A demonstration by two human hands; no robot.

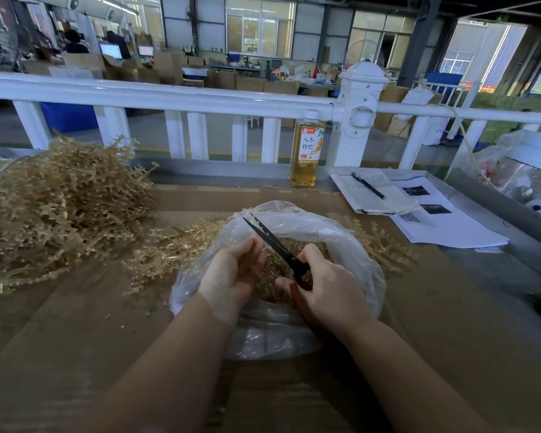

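Observation:
My right hand grips red-handled scissors, black blades pointing up and to the left over an open clear plastic bag. My left hand is curled beside the blades, over the bag's mouth, fingers pinching something small that I cannot make out. The bag holds tan, beaded plastic sprigs. More such sprigs lie on the brown table just left of the bag, and a large heap of them is piled at the far left.
A bottle of amber drink stands at the table's back edge by a white railing. An open notebook with a pen and printed sheets lie at the right. Plastic-wrapped items sit far right.

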